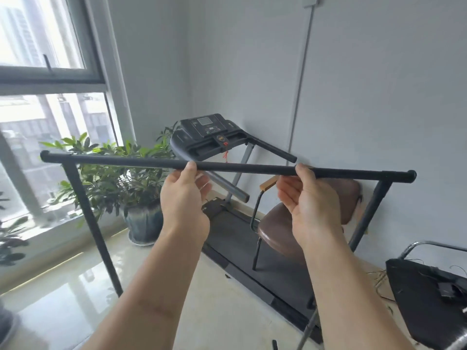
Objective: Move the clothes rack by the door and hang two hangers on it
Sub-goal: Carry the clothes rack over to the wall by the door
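Observation:
A black metal clothes rack stands in front of me, its top bar running across the view at chest height, with legs slanting down at both ends. My left hand reaches up to the bar near its middle, fingers loosely curled, the thumb tip touching the bar's underside. My right hand is a little further right, fingers spread and palm turned in, the thumb tip touching the bar. Neither hand is wrapped around the bar. No hangers and no door are in view.
Behind the rack stand a treadmill, a brown padded chair and a potted plant by the window. A black chair with cables on it sits at the right. The glossy floor lies at lower left.

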